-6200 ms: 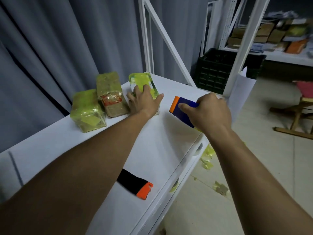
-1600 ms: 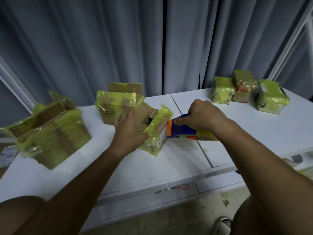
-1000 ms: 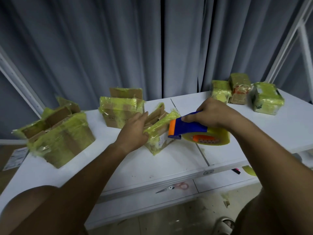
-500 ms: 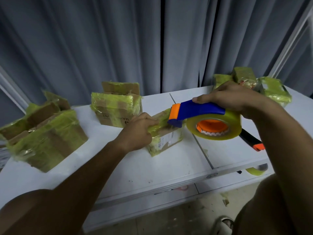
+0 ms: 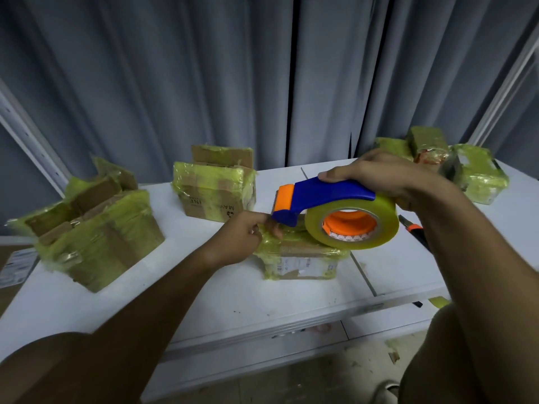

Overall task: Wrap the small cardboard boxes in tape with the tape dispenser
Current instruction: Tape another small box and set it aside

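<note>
1. Right hand [image 5: 388, 179] grips the blue handle of the tape dispenser [image 5: 329, 212], fingers curled round it. Dispenser is held in the air above the small box [image 5: 303, 258], orange nose pointing left, yellowish tape roll [image 5: 351, 225] hanging low and overlapping the box top in view; contact can't be confirmed.
2. Left hand [image 5: 245, 236] sits at the box's upper left corner, just under the dispenser nose. Fingers curled and pinching yellowish tape there; can't tell whether it's the loose end off the roll or tape already on the box.
3. Small box lies flat on the white table [image 5: 221, 298], centre, partly wrapped: brown card and a white label show on the near side.
4. Three wrapped boxes [image 5: 455, 164] grouped at the far right of the table, partly behind the right hand.
5. Mid-size open box [image 5: 215, 188] at the back, flaps up, taped. Larger open box [image 5: 93, 237] at left, also taped.
6. Black-and-orange cutter [image 5: 412, 228] on the table behind the right forearm.
7. Grey curtain [image 5: 204, 83] behind the table.
</note>
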Action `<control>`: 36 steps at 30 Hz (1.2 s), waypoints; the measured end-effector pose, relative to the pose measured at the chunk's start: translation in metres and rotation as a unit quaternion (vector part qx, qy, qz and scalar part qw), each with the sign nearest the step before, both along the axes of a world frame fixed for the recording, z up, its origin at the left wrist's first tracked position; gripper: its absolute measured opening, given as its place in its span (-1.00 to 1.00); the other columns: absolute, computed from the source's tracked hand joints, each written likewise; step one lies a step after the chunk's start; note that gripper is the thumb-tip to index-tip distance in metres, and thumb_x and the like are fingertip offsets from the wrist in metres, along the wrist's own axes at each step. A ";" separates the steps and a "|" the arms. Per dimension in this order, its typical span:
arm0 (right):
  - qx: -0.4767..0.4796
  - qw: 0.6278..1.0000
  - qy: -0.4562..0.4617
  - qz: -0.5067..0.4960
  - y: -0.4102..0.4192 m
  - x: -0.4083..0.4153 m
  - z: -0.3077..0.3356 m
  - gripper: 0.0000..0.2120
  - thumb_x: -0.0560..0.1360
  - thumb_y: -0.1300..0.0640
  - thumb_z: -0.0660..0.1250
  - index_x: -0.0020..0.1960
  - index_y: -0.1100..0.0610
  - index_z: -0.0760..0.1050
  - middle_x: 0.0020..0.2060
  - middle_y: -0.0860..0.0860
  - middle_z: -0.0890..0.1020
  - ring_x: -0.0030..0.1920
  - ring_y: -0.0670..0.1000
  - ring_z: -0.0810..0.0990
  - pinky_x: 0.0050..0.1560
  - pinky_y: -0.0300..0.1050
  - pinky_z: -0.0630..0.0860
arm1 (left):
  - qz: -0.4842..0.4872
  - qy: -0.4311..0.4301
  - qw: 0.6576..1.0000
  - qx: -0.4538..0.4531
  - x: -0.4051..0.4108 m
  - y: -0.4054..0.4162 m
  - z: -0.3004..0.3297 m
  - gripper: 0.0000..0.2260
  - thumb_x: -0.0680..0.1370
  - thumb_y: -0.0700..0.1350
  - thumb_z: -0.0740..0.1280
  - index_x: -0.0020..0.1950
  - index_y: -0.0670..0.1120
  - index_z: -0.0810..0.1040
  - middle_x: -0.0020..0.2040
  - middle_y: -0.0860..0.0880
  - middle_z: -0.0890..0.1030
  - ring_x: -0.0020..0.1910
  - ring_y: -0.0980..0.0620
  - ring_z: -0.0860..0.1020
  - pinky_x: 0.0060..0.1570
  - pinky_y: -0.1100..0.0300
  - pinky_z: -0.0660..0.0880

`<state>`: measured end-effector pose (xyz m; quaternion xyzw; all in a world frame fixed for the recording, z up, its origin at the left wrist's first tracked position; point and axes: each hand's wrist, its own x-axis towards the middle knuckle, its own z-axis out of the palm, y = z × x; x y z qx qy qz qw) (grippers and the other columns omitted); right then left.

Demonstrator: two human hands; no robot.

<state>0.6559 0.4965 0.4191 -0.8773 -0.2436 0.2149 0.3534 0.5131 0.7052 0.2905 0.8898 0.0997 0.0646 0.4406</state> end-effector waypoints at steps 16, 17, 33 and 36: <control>-0.016 1.000 -0.012 0.017 0.014 0.008 -0.010 -0.60 0.42 -0.25 0.48 -0.01 0.08 0.61 -0.25 -0.01 0.73 -0.30 0.02 0.73 -0.32 -0.16 0.63 | 0.039 0.062 0.973 -0.217 0.015 0.000 0.011 -0.81 0.65 -0.09 0.21 0.07 0.04 0.63 -0.04 0.09 0.69 -0.05 0.21 0.64 -0.16 0.37 0.50; -0.015 1.000 -0.011 0.018 0.014 0.008 -0.011 -0.59 0.42 -0.25 0.49 -0.01 0.08 0.61 -0.24 -0.01 0.73 -0.29 0.03 0.73 -0.30 -0.15 0.63 | 0.039 0.068 0.972 -0.220 0.015 -0.001 0.012 -0.82 0.64 -0.08 0.24 0.08 0.03 0.64 -0.01 0.06 0.70 -0.01 0.16 0.64 -0.12 0.33 0.50; -0.010 1.000 -0.007 0.014 0.012 0.015 -0.016 -0.55 0.40 -0.28 0.48 0.03 0.07 0.57 -0.14 0.01 0.73 -0.17 0.06 0.73 -0.22 -0.10 0.64 | 0.122 0.031 0.966 -0.226 0.017 -0.006 0.004 -0.81 0.64 -0.13 0.28 0.12 -0.20 0.61 0.02 -0.15 0.67 -0.01 -0.01 0.62 0.01 0.09 0.55; -0.015 1.000 -0.012 0.013 0.014 0.013 -0.016 -0.55 0.39 -0.30 0.48 0.02 0.06 0.57 -0.13 0.00 0.72 -0.16 0.06 0.72 -0.19 -0.10 0.64 | 0.136 0.052 0.969 -0.200 0.016 -0.005 0.002 -0.85 0.62 -0.17 0.27 0.12 -0.17 0.60 0.08 -0.18 0.64 0.09 -0.10 0.61 0.14 -0.04 0.55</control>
